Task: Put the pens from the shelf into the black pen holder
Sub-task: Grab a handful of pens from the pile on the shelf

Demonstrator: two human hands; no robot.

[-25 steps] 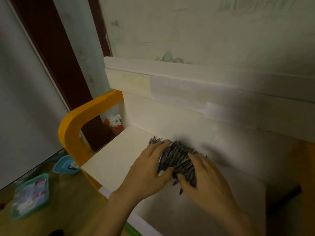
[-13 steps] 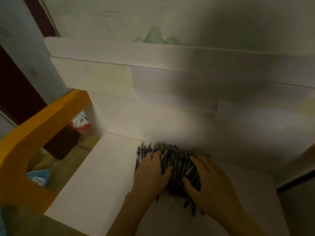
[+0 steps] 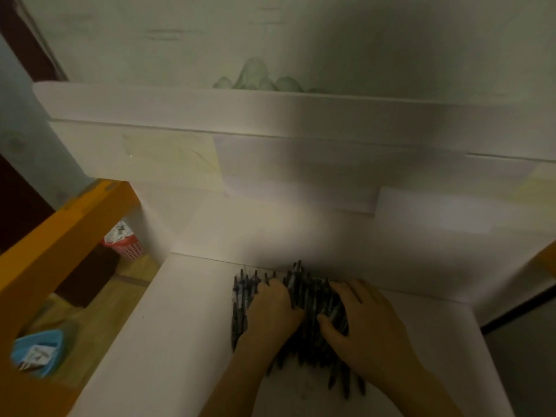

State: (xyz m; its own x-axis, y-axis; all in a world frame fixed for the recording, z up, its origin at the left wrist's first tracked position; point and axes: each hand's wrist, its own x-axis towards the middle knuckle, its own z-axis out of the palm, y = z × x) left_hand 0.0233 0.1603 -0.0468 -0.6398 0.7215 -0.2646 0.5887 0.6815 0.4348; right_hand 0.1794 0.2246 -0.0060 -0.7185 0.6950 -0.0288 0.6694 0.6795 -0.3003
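Pens [image 3: 313,311]: dark skinny sticks lying heaped lower centre on the smooth white shelf [image 3: 180,326], now lined up straighter than a second ago
Left hand [image 3: 275,310]: fingers curling over the heap
Right hand [image 3: 365,323]: fingers spreading, thumb hooking into it

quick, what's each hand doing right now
Left hand: fingers curled round the pens on the shelf.
Right hand: gripping the same pile.

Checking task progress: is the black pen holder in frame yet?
No: only the pens piled on the white shelf under the left hand and right hand show.
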